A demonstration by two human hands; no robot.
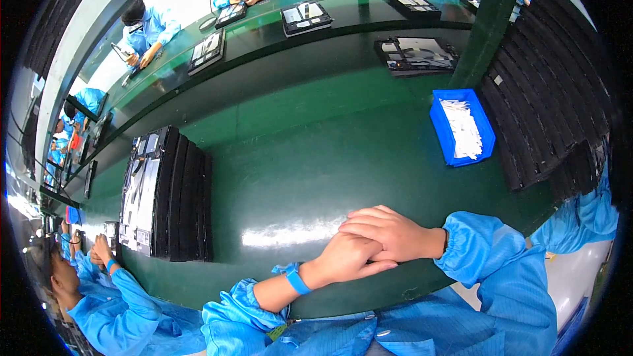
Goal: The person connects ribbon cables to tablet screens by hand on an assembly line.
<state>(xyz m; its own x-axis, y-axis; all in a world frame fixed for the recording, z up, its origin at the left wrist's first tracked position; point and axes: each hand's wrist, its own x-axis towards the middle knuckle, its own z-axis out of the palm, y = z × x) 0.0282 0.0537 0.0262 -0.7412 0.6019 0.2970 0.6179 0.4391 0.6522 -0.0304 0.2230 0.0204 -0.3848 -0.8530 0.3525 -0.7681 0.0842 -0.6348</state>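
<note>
My left hand (346,258) and my right hand (399,234) rest together, overlapping, on the near part of the green table (283,178). The right hand's fingers stretch leftward along the far side of the left hand, lying extended with no object visible in them. Most of the left hand's fingers are hidden under the right hand; only its thumb shows, pointing right. A blue strap (298,279) circles my left wrist. Nearest on the left stands a stack of black flat device panels (188,204), and at the back right is a blue bin (486,137) of white swabs (461,125).
Tall stacks of black trays (547,92) line the right edge beside a green post (484,33). A flat device (419,55) lies beyond the bin. Several more devices sit along a raised black line (257,46). Co-workers in blue work opposite, and another person (125,303) sits at left.
</note>
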